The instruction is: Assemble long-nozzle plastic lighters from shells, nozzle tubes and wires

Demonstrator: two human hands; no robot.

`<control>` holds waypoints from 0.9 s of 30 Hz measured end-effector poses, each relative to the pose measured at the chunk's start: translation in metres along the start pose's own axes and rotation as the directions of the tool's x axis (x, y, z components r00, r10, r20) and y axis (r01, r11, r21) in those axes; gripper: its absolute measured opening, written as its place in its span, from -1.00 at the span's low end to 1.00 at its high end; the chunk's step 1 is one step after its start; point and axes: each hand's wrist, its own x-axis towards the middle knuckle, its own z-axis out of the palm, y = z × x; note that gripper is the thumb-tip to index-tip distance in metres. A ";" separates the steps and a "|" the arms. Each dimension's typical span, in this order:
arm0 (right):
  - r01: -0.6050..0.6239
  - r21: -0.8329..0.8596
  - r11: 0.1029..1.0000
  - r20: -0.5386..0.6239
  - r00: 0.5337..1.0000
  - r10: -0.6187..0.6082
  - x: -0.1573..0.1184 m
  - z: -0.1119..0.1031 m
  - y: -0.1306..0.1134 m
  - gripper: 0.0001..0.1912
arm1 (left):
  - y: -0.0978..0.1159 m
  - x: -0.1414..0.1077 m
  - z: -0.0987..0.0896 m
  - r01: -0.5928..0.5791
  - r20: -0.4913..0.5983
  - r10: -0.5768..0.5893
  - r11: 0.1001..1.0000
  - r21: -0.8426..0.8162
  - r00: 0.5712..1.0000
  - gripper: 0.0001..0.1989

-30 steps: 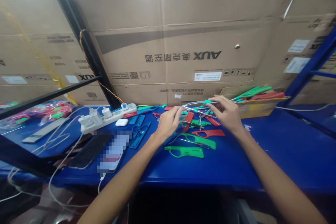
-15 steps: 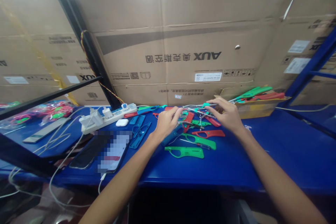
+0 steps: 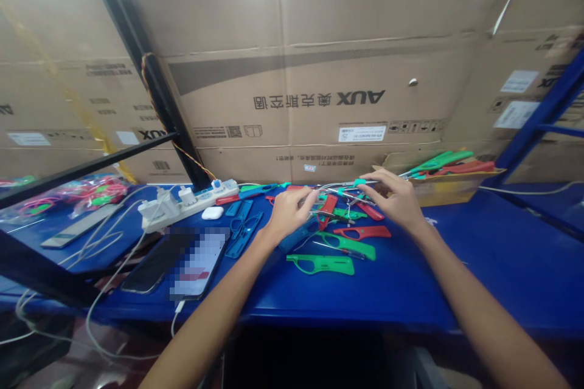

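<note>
My left hand (image 3: 292,213) is closed in a pinch at the left side of a pile of thin metal rods and coloured parts; what lies between its fingertips is too small to name. My right hand (image 3: 396,197) is at the pile's right side, thumb and fingers pressed around a metal rod with a teal piece (image 3: 359,183). Below the hands lie a red handle (image 3: 367,231), a green handle (image 3: 351,246), another green handle (image 3: 326,264) and a screwdriver-like tool (image 3: 342,250). A blue handle (image 3: 298,236) is partly under my left hand.
A cardboard box (image 3: 449,190) with green and red handles stands at the right. Blue parts (image 3: 244,234), a white case (image 3: 212,213), phones (image 3: 201,264) and a power strip (image 3: 205,195) with cables are on the left of the blue table (image 3: 365,301). Large cartons stand behind.
My left hand has shifted very slightly, its fingers still bent together. My right hand and the parts on the table look almost unchanged.
</note>
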 end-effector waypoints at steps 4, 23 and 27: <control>-0.001 0.001 1.000 -0.003 1.000 0.001 0.000 -0.001 0.000 -0.87 | 0.000 0.000 -0.001 0.017 0.007 -0.017 1.000 -0.018 1.000 -0.65; -0.047 -0.004 0.999 0.027 0.999 0.047 -0.001 -0.005 0.004 -0.83 | -0.002 0.003 -0.003 0.012 0.024 -0.009 0.991 -0.130 1.000 -0.71; -0.027 0.038 0.999 0.066 0.997 0.025 0.000 -0.004 0.002 -0.85 | -0.002 0.003 -0.002 0.013 0.034 -0.007 0.983 -0.184 0.999 -0.71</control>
